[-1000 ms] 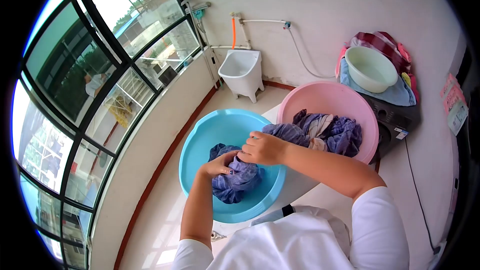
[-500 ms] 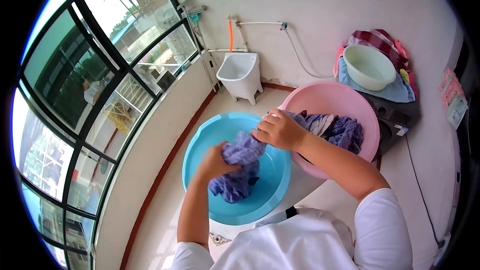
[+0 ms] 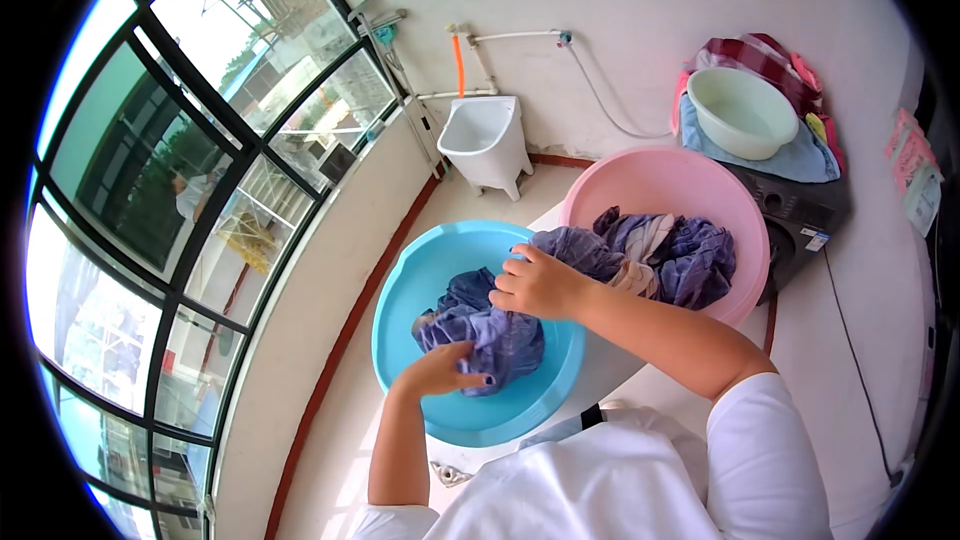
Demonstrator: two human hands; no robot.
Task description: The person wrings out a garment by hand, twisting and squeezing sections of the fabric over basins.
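Crumpled purple-blue cloth (image 3: 505, 340) lies in the light-blue basin (image 3: 400, 280), with faint lines in its weave. My left hand (image 3: 435, 370) rests against its near left side, thumb and fingers apart. The curled fingers of my right hand (image 3: 540, 285) grip the cloth's upper edge inside the basin's right side. Beyond that hand, more purple cloth (image 3: 575, 252) stretches across where the two basins meet. It runs into the pink basin (image 3: 745, 210), where a dark purple cloth (image 3: 695, 265) and a beige piece (image 3: 640, 260) lie bunched together.
A white mop sink (image 3: 483, 135) stands by the back wall under pipes. At right, a pale green basin (image 3: 740, 112) sits on a blue cloth over a dark washing machine (image 3: 800, 215). Windows (image 3: 290, 35) line the left, and a cable (image 3: 855, 370) runs down at right.
The purple cloth, bunched up between both hands before, now lies lower and more spread in the blue basin. My left hand has moved down and loosened; my right hand has shifted slightly left.
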